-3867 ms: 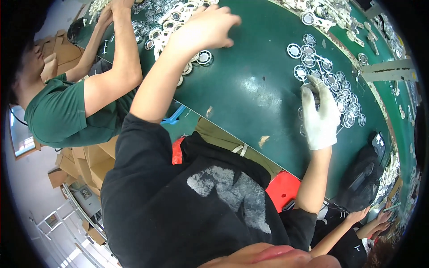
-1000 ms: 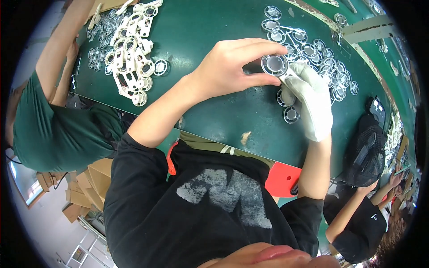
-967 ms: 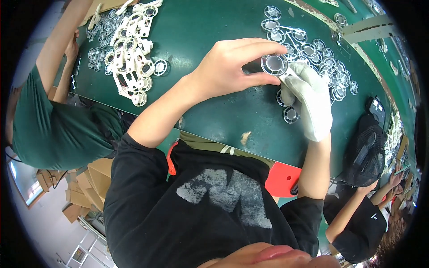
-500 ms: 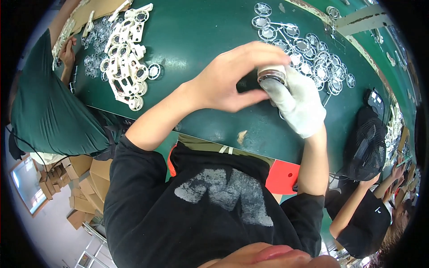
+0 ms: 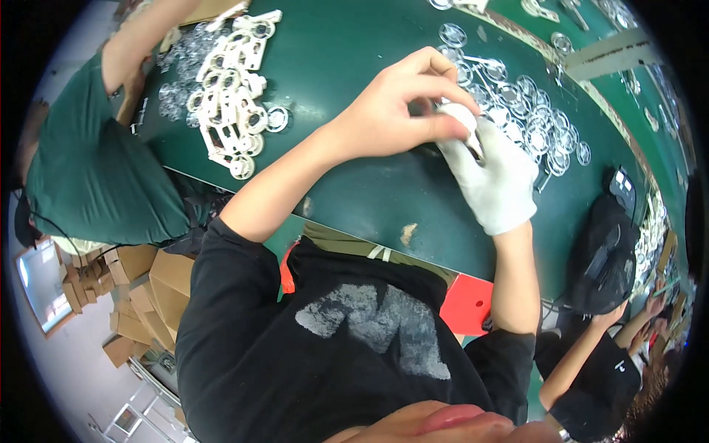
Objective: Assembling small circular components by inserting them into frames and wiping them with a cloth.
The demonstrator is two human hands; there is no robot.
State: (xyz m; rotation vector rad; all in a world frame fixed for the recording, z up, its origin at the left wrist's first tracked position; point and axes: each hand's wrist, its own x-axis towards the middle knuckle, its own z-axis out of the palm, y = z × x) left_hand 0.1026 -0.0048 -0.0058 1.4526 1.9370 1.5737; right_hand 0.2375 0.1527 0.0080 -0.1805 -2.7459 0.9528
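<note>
My bare left hand [image 5: 402, 107] is closed, with thumb and fingers gripping a small round white part [image 5: 461, 116]. My right hand [image 5: 493, 181], in a white glove, is closed around the same part from the other side. Fingers hide much of the part, and its smooth white face is turned up. Just beyond my right hand lies a pile of clear and silvery round plastic pieces [image 5: 539, 136]. To the left, a heap of cream-coloured plastic parts [image 5: 233, 92] with round rings rests on the green table [image 5: 332, 55].
One clear round piece [image 5: 277, 119] lies beside the cream heap. More small clear pieces [image 5: 177, 100] lie farther left, near a co-worker in a green shirt [image 5: 96, 170]. At right, a person in a black cap [image 5: 605, 255] sits close to the table. A metal post [image 5: 609, 55] stands at the far right.
The part has been turned in my hands: its ringed, metallic side showed before, now its white face does. My left fingers have shifted their grip. The co-worker's arm at left has moved.
</note>
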